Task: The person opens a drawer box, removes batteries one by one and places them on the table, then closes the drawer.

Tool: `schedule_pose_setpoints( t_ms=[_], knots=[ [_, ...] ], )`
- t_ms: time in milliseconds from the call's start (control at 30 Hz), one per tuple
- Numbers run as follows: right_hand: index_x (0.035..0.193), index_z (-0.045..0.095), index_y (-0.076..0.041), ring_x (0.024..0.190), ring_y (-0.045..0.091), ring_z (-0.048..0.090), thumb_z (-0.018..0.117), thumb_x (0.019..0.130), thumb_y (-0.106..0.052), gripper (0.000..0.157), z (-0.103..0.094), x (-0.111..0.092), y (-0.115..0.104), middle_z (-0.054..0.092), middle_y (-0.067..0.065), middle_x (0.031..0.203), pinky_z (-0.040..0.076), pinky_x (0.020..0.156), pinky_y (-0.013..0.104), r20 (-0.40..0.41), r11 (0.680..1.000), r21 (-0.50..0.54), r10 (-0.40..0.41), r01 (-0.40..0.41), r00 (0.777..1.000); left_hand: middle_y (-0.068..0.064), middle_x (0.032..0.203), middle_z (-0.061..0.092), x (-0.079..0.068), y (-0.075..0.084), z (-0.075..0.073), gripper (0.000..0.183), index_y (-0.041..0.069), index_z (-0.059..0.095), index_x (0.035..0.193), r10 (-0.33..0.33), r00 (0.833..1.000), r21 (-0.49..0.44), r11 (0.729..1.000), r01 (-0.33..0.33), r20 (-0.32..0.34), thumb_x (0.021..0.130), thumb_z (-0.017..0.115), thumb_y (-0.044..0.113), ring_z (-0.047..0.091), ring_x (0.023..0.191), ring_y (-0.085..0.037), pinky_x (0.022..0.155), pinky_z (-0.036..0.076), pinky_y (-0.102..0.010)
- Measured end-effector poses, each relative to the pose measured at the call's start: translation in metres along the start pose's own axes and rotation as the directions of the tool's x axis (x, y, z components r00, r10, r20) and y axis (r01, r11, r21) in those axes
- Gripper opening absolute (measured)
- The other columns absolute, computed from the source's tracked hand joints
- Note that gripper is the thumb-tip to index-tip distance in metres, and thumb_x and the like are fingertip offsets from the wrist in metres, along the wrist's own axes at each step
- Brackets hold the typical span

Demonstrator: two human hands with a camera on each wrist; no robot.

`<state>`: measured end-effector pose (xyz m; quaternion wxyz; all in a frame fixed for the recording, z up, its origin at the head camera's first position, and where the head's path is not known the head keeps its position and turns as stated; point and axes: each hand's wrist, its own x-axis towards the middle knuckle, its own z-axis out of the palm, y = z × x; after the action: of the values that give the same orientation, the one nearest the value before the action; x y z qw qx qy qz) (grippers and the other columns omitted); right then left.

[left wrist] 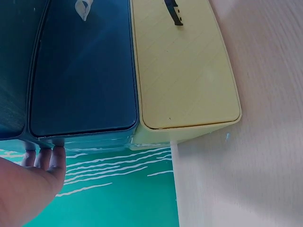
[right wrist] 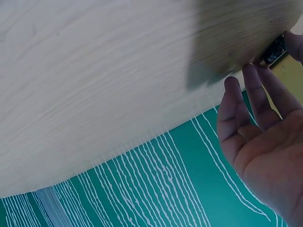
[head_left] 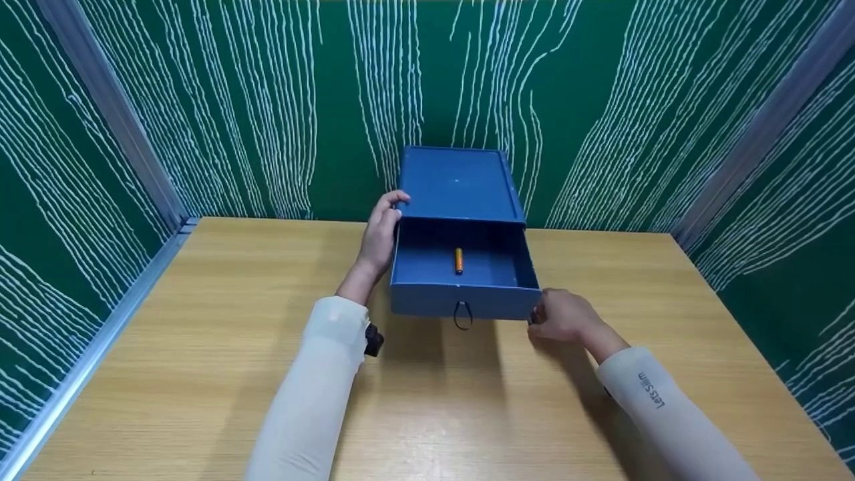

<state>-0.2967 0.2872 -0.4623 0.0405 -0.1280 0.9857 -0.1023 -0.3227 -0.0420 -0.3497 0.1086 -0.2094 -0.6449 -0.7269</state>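
The left grip [head_left: 379,235], fingers extended, likely steadies the blue box [head_left: 459,184] while the right grip [head_left: 566,315] pinches a battery [right wrist: 274,51].

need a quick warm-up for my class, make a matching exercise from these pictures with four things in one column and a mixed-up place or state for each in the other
Things:
1. orange battery
2. black loop
3. left grip
4. right grip

Places and states:
A. hanging at the front of the pulled-out drawer
B. pinching a small dark cylinder
C. lying inside the pulled-out drawer
D. touching the side of the blue box

Pairs: 1-C; 2-A; 3-D; 4-B
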Motion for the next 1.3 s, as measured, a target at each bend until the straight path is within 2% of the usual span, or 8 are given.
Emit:
schedule_pose_setpoints(
  t_ms=[267, 433, 500, 633, 833, 1000, 1233, 1300],
  knots=[
    [0.096, 0.059, -0.021, 0.062, 0.016, 0.047, 0.071, 0.065, -0.033, 0.035, 0.001, 0.001, -0.001, 0.051, -0.001, 0.067, 0.033, 0.052, 0.029, -0.009, 1.000, -0.014, -0.009, 0.009, 1.000, -0.019, 0.125, 0.038, -0.001, 0.001, 0.000, 0.032, -0.007, 0.042, 0.111, -0.002, 1.000, 0.006, 1.000, 0.001, 0.007, 0.086, 0.025, 0.001, 0.035, 0.111, -0.019, 0.094, 0.025, -0.025],
    [0.092, 0.059, -0.019, 0.063, 0.017, 0.048, 0.070, 0.065, -0.037, 0.034, -0.001, -0.001, -0.002, 0.051, 0.000, 0.069, 0.034, 0.053, 0.030, 0.013, 1.000, -0.001, 0.016, -0.016, 1.000, -0.019, 0.126, 0.038, 0.000, 0.000, -0.001, 0.032, -0.006, 0.043, 0.111, -0.002, 1.000, 0.014, 1.000, 0.002, 0.005, 0.086, 0.025, 0.001, 0.035, 0.113, -0.019, 0.097, 0.025, -0.029],
    [0.085, 0.058, -0.017, 0.063, 0.017, 0.048, 0.069, 0.066, -0.040, 0.032, -0.003, -0.003, -0.003, 0.051, 0.001, 0.070, 0.034, 0.053, 0.030, 0.016, 0.999, 0.006, 0.034, -0.034, 0.999, -0.017, 0.126, 0.038, 0.001, -0.004, -0.002, 0.032, -0.004, 0.044, 0.111, -0.005, 1.000, 0.012, 1.000, 0.005, 0.005, 0.087, 0.025, 0.001, 0.035, 0.114, -0.019, 0.099, 0.024, -0.031],
    [0.082, 0.058, -0.015, 0.066, 0.017, 0.048, 0.066, 0.067, -0.044, 0.034, -0.009, -0.005, -0.002, 0.054, 0.000, 0.074, 0.036, 0.054, 0.029, 0.008, 0.998, 0.018, 0.054, -0.054, 0.998, -0.014, 0.124, 0.041, 0.006, -0.015, -0.004, 0.031, -0.001, 0.046, 0.110, -0.002, 1.000, -0.002, 1.000, 0.002, -0.006, 0.087, 0.025, 0.001, 0.036, 0.114, -0.017, 0.099, 0.025, -0.030],
    [0.098, 0.059, -0.016, 0.075, 0.019, 0.050, 0.067, 0.066, -0.046, 0.044, -0.019, -0.009, -0.003, 0.057, 0.000, 0.087, 0.040, 0.060, 0.032, 0.005, 0.995, 0.084, 0.058, -0.058, 0.998, -0.011, 0.117, 0.045, 0.010, -0.024, -0.002, 0.030, 0.000, 0.048, 0.107, 0.031, 0.998, 0.007, 0.999, -0.031, -0.045, 0.085, 0.027, 0.001, 0.040, 0.107, -0.015, 0.094, 0.028, -0.024],
    [0.103, 0.057, -0.015, 0.081, 0.021, 0.051, 0.066, 0.067, -0.048, 0.049, -0.027, -0.012, -0.006, 0.058, 0.003, 0.094, 0.043, 0.066, 0.037, 0.002, 0.991, 0.115, 0.062, -0.061, 0.998, -0.014, 0.120, 0.043, 0.010, -0.020, -0.002, 0.030, -0.001, 0.047, 0.109, 0.020, 0.999, -0.015, 1.000, -0.020, -0.029, 0.086, 0.027, 0.001, 0.039, 0.110, -0.016, 0.095, 0.027, -0.024],
    [0.111, 0.054, -0.011, 0.089, 0.025, 0.054, 0.064, 0.071, -0.040, 0.050, -0.032, -0.015, -0.004, 0.060, 0.009, 0.101, 0.045, 0.074, 0.044, -0.018, 0.992, 0.122, 0.046, -0.043, 0.999, -0.020, 0.124, 0.039, 0.001, -0.002, 0.001, 0.031, -0.006, 0.043, 0.111, -0.004, 1.000, -0.001, 1.000, 0.004, -0.015, 0.086, 0.025, 0.000, 0.036, 0.114, -0.021, 0.100, 0.024, -0.031],
    [0.112, 0.054, -0.012, 0.090, 0.026, 0.053, 0.064, 0.071, -0.039, 0.050, -0.033, -0.016, -0.003, 0.060, 0.008, 0.101, 0.045, 0.075, 0.044, -0.021, 0.989, 0.139, 0.051, -0.048, 0.998, -0.018, 0.124, 0.040, 0.002, -0.006, 0.000, 0.031, -0.004, 0.044, 0.110, -0.007, 1.000, 0.004, 1.000, 0.007, -0.016, 0.086, 0.025, 0.001, 0.036, 0.114, -0.021, 0.100, 0.024, -0.031]
  ],
)
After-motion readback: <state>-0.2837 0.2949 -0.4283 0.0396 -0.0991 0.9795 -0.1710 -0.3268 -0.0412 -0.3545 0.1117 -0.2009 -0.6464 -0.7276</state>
